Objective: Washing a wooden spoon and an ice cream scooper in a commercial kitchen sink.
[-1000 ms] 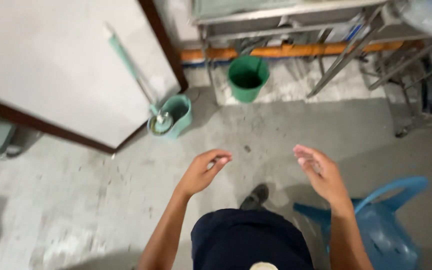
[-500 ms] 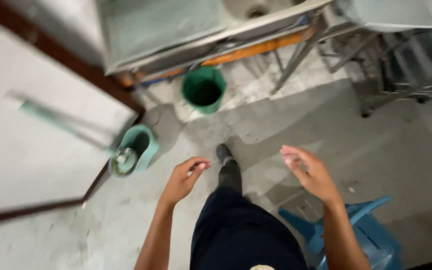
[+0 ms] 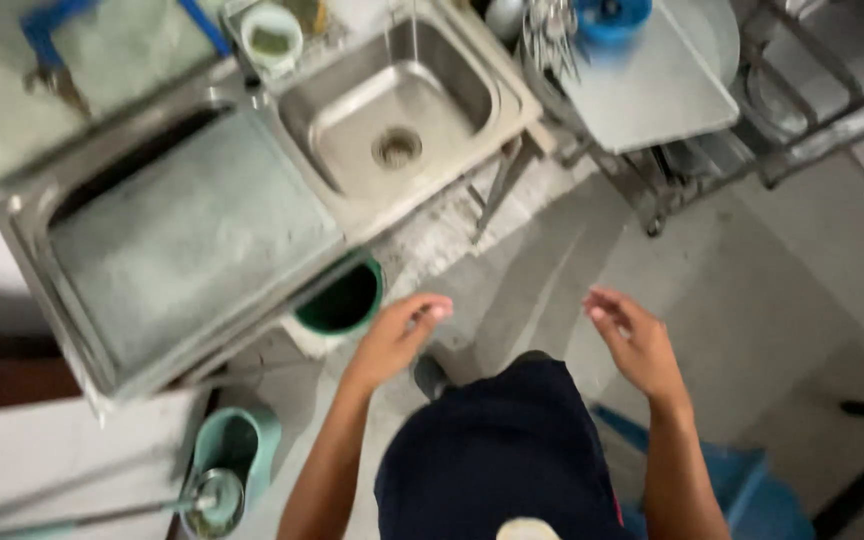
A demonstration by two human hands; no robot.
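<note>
My left hand [image 3: 397, 335] hangs in the air in front of my body, fingers loosely curled with nothing in them, just right of a green bucket [image 3: 344, 300] on the floor under the sink unit. Further right, my right hand [image 3: 632, 335] is raised at the same height, fingers apart and empty. A steel sink [image 3: 392, 100] with a drain hole lies ahead of both hands, with a steel draining board [image 3: 182, 230] to its left. Neither hand touches anything.
A teal mop bucket [image 3: 232, 460] with a mop handle stands at the lower left. A blue plastic chair [image 3: 742, 490] is at my lower right. A metal rack [image 3: 652, 80] with utensils, a tray and a blue item stands right of the sink.
The view has swung up and forward, so the sink and draining board now fill the top. Both hands stay raised and empty, in much the same pose.
</note>
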